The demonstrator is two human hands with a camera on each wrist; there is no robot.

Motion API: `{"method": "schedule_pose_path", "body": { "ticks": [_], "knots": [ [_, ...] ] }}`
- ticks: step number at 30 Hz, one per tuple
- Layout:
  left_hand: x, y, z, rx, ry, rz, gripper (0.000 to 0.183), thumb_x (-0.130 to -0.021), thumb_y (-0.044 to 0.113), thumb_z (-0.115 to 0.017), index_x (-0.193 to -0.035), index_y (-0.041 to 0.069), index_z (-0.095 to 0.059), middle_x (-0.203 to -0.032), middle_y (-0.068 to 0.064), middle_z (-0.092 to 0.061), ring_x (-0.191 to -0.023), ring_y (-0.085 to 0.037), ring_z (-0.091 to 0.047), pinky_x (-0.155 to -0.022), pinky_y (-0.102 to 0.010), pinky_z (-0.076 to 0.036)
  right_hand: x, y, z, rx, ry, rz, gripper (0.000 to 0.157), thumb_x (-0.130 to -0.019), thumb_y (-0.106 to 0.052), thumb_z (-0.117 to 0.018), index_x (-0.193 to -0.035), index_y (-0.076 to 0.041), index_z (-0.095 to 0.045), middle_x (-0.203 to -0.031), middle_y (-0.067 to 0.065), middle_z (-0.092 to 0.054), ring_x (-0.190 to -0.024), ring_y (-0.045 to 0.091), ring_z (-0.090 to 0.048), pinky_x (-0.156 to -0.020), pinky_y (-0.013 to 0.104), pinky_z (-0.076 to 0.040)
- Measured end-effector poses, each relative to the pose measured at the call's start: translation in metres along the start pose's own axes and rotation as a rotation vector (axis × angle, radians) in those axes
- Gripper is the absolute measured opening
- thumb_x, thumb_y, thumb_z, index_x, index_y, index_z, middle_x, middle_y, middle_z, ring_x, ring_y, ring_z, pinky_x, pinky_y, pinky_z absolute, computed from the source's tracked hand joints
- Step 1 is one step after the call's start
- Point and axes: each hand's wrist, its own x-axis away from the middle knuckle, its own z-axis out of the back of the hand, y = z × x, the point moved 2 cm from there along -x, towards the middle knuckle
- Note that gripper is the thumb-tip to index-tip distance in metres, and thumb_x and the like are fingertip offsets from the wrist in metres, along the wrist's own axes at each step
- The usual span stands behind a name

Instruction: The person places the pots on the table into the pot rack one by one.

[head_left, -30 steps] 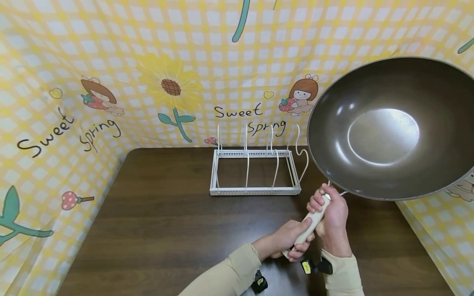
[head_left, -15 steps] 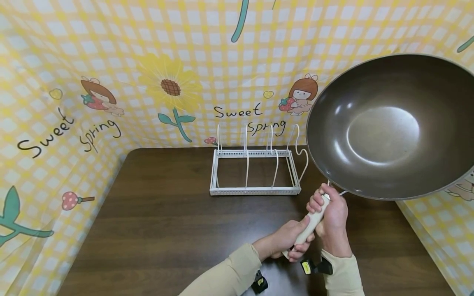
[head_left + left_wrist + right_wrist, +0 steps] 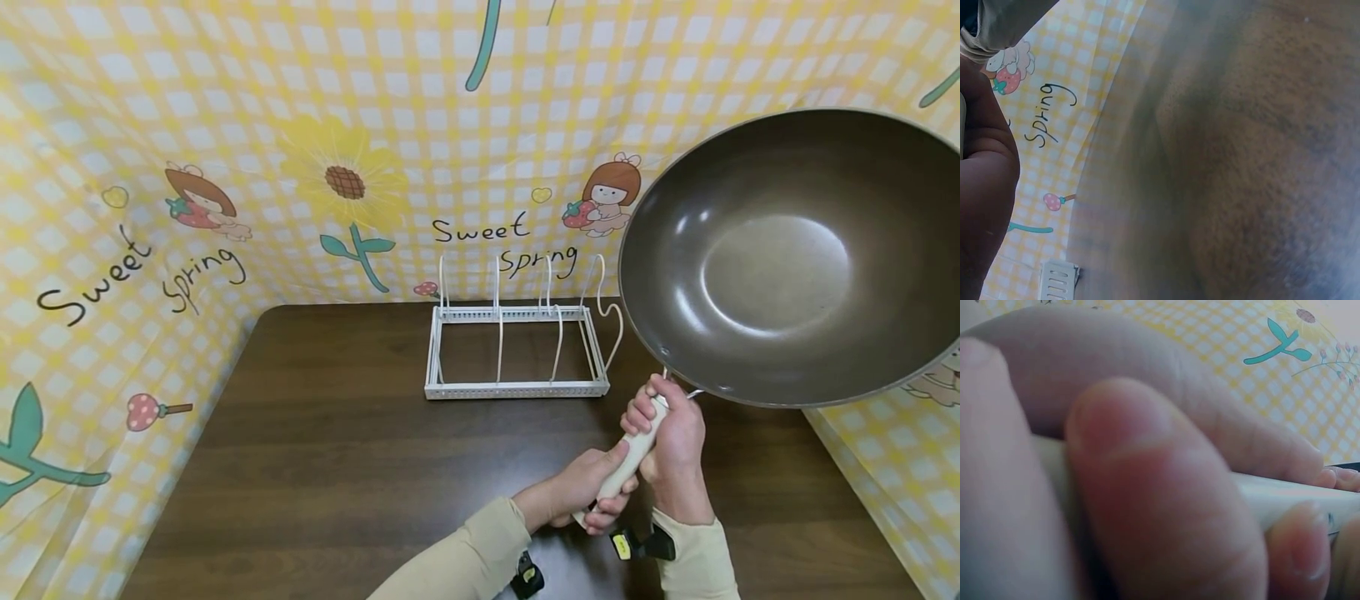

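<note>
A large dark wok (image 3: 780, 275) is held up at the right of the head view, its inside facing the camera and its right rim cut off by the frame. Its cream handle (image 3: 628, 462) slants down to the left. My right hand (image 3: 678, 437) grips the handle close to the pan. Lower down, my left hand (image 3: 588, 483) wraps the handle near its end, thumb along the top. In the right wrist view, fingers (image 3: 1166, 506) curl over the pale handle (image 3: 1272, 495). The left wrist view is mostly blurred, with part of a hand (image 3: 985, 187) at its left edge.
A white wire rack (image 3: 517, 389) with upright dividers stands on the dark wooden table (image 3: 337, 467), toward the back edge and left of the wok. Yellow checked cloth (image 3: 465, 150) with printed flowers hangs behind and along the sides.
Both hands keep their grip on the wok handle. The wok's upper rim has risen slightly, and the background and rack sit a touch lower in the view.
</note>
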Motion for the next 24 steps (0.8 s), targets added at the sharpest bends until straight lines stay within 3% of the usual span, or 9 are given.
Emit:
{"method": "schedule_pose_path", "body": {
  "ticks": [24],
  "knots": [
    [0.0027, -0.0007, 0.0045, 0.025, -0.041, -0.034, 0.059, -0.095, 0.067, -0.028, -0.081, 0.011, -0.040, -0.050, 0.006, -0.030, -0.030, -0.009, -0.027, -0.031, -0.028, -0.028, -0.0008, 0.0039, -0.0041, 0.036, -0.024, 0.012, 0.029, -0.103, -0.017, -0.038, -0.075, -0.011, -0.046, -0.055, -0.003, -0.035, -0.044, 0.013, -0.025, -0.042, 0.021, -0.030]
  ]
}}
